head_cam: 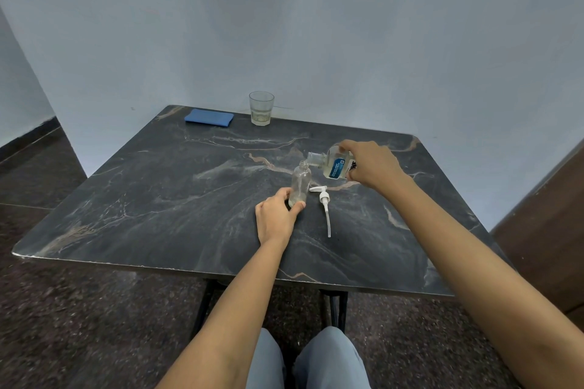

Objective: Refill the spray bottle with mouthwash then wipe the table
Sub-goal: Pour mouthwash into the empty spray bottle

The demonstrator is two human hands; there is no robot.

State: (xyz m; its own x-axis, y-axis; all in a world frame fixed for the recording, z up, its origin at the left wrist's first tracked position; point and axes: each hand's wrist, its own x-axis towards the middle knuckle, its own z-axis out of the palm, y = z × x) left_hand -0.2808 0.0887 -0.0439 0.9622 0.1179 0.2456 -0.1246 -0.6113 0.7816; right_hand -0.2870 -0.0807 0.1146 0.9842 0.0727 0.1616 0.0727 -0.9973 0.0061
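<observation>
A pale blue-grey wall closes off the corner behind a dark marbled table point(158, 193) that fills the middle of the view.

On the far edge of the table lie a folded blue cloth point(209, 117) and, just beside it to the right, a glass tumbler point(261, 108) with a little pale liquid at the bottom. Both sit well apart from the work.

Nearer the middle, the right hand point(371, 164) grasps the mouthwash bottle point(335, 165) around its body and holds it tipped almost flat, with its open mouth just above and to the right of the spray bottle's neck. The left hand point(275, 215) wraps the base of the clear spray bottle point(300, 181), which stands upright on the table with only a shallow pool of liquid in it. The white pump head point(324, 204) lies just beside it to the right, its tube pointing toward the person.

The step in hand looks like the pour, barely begun. The neck is narrow, so the mouth of the mouthwash bottle should sit right over it, nearly touching, and the tilt should grow slowly to keep the stream thin. The left hand should press the base down so a nudge cannot topple it. Stopping short of the neck leaves room for the tube to go back in.
</observation>
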